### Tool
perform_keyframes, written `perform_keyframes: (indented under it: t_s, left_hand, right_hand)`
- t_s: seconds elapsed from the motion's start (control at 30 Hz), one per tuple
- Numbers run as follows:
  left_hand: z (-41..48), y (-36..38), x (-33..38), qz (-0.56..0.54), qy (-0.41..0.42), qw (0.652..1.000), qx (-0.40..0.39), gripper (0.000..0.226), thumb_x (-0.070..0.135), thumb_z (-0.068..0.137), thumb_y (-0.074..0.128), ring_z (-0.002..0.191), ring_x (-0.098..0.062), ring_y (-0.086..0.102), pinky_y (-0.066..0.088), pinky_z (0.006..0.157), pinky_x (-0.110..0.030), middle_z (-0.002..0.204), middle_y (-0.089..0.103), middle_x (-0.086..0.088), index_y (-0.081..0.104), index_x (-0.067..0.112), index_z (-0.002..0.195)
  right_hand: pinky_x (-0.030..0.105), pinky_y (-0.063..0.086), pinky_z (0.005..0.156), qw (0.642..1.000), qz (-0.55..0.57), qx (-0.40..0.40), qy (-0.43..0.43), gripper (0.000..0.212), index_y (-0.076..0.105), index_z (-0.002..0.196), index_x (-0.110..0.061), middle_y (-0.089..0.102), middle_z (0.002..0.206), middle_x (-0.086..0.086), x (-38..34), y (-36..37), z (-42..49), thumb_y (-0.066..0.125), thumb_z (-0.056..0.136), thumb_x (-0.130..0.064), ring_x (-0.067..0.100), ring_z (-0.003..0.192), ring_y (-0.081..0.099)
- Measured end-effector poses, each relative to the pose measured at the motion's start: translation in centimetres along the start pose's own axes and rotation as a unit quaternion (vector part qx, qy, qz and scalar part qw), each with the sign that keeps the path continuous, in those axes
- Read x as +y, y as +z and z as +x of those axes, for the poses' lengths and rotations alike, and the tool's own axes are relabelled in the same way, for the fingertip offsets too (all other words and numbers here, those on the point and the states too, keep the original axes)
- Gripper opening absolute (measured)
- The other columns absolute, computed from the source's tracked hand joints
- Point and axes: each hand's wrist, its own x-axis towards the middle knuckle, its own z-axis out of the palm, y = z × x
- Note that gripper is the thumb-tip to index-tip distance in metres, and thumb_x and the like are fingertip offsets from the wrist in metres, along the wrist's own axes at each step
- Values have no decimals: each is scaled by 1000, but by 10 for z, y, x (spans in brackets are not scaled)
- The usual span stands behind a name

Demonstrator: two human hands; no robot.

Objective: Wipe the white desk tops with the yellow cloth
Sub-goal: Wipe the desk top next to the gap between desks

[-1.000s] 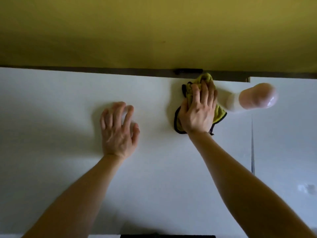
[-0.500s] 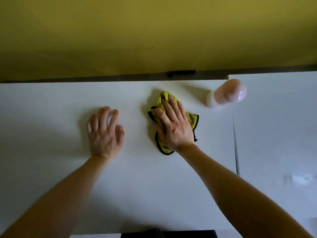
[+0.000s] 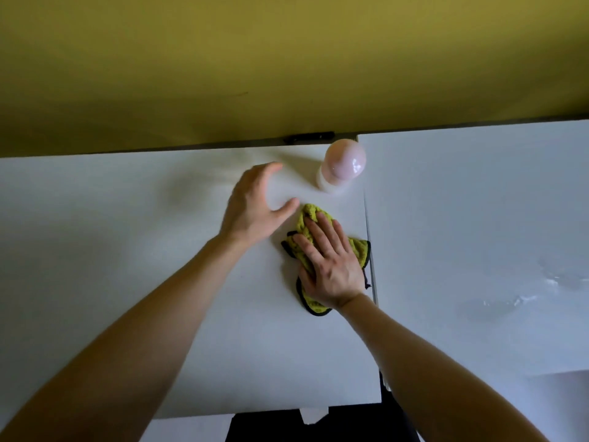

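The yellow cloth (image 3: 359,250) is pressed flat against the white desk top (image 3: 127,250) by the right hand (image 3: 331,269), its fingers laid straight and close together over the crumpled fabric, nothing pinched. The cloth is seen close to the desk's right edge, just beside the narrow gap (image 3: 369,231) that parts it from the neighbouring desk top (image 3: 478,202). The left hand (image 3: 251,205) is held with thumb and fingers spread in an open curve, nothing gripped, near a pink-capped bottle (image 3: 342,164) stood at the far right corner. Wet smears (image 3: 548,279) are seen on the neighbouring top, and a yellow partition (image 3: 287,59) is set behind both
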Motion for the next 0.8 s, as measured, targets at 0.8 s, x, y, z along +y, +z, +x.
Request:
perform_keyframes:
  t_s: [0.8]
  left_hand:
    - [17, -28, -23, -85, -219, 966, 106, 80, 45, 71, 102, 103, -18, 74, 58, 92, -30, 120, 74, 4, 66, 20, 138]
  right_hand:
    - [63, 26, 129, 999, 28, 25, -7, 61, 62, 151, -16, 44, 167, 18, 6, 9, -1, 68, 91, -28, 41, 163, 26]
